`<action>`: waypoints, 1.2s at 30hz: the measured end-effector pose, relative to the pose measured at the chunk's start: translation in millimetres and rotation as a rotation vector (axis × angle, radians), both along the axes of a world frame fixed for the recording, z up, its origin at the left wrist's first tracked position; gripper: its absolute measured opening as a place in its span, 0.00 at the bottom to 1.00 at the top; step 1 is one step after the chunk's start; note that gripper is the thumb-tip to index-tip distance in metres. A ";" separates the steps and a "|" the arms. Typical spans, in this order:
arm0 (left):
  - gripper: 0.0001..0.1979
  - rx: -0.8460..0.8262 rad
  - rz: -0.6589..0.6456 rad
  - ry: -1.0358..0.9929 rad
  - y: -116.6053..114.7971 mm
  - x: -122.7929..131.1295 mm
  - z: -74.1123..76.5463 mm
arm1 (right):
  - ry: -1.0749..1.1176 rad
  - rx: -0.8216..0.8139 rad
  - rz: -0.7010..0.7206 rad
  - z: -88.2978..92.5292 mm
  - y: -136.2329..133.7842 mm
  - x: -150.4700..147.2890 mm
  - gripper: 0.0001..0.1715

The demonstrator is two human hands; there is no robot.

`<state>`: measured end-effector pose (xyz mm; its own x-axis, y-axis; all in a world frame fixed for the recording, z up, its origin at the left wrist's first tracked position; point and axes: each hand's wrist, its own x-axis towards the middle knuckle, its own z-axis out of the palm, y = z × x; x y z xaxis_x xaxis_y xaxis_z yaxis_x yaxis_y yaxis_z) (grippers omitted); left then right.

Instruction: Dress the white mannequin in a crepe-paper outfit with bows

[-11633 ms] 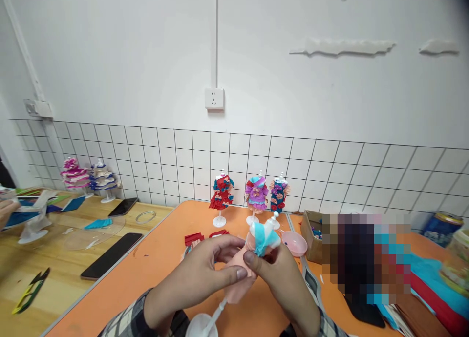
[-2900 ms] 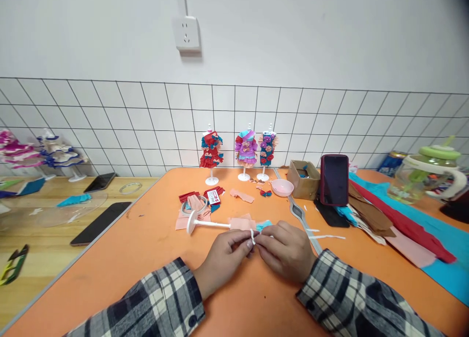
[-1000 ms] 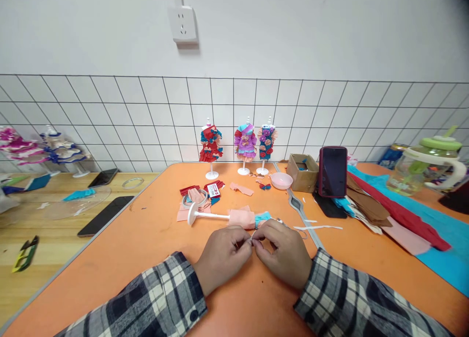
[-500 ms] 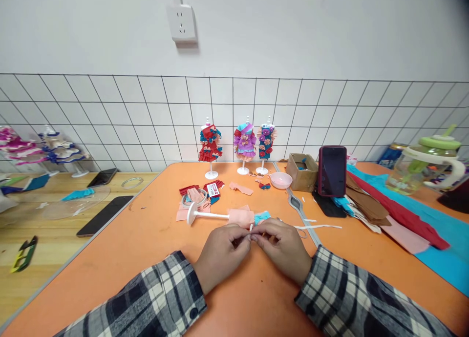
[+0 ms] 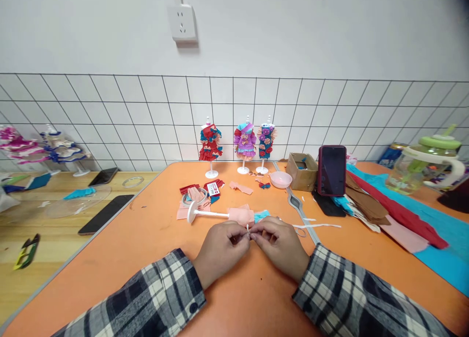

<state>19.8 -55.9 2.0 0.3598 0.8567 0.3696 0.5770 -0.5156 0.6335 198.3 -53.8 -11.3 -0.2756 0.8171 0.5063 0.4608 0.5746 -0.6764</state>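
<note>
The left hand [image 5: 222,249] and right hand [image 5: 284,248] meet at the fingertips, both pinching a small white strip [image 5: 247,227], probably to steady it from two sides. Just beyond them, the pink-wrapped dress form [image 5: 240,215] lies on its side, presumably leaving both hands free.

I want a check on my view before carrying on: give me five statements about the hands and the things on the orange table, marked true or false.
1. The left hand and right hand are wide apart. False: their fingers meet at a small pale piece.
2. The peach-wrapped mannequin lies on its side. True.
3. Three dressed mannequins stand upright on the orange table. True.
4. The pink bowl sits inside the cardboard box. False: the pink bowl is left of the cardboard box.
5. The red-cased phone lies flat. False: the red-cased phone stands upright.
</note>
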 end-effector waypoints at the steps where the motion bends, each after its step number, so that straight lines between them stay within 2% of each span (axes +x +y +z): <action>1: 0.11 0.001 0.003 0.000 -0.1 -0.2 0.1 | 0.000 0.008 0.010 -0.1 0.1 0.5 0.06; 8: 0.10 0.022 -0.023 0.035 -1.6 0.0 -1.7 | 0.008 -0.096 -0.023 4.8 -3.7 -4.7 0.06; 12: 0.10 0.015 -0.041 0.000 -1.3 0.4 -1.7 | 0.185 -0.353 0.032 8.3 -2.6 -5.7 0.04; 15: 0.11 0.010 -0.038 -0.045 -0.5 0.8 1.4 | 0.335 -0.572 0.121 9.7 0.7 -3.6 0.09; 17: 0.11 0.005 -0.047 -0.066 -0.7 1.0 3.9 | 0.382 -0.644 0.150 9.3 2.7 -1.7 0.11; 24: 0.10 0.014 -0.121 -0.143 -2.3 -0.8 8.3 | 0.514 -0.731 0.126 1.4 7.4 0.7 0.12; 29: 0.10 0.028 -0.196 -0.248 -3.0 -2.0 10.4 | 0.611 -0.776 0.112 3.4 10.6 2.2 0.12; 32: 0.09 0.012 -0.178 -0.309 -3.8 -2.7 11.4 | 0.633 -0.774 0.093 4.3 14.5 6.0 0.12; 36: 0.09 -0.121 -0.107 -0.414 -1.5 -3.9 9.3 | 0.600 -0.799 0.054 1.4 18.7 8.3 0.12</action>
<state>15.9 -57.4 11.4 0.2915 0.8688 0.4002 0.2098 -0.4662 0.8594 206.6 -35.1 -9.9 -0.2014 0.9723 -0.1187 -0.0963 -0.1402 -0.9854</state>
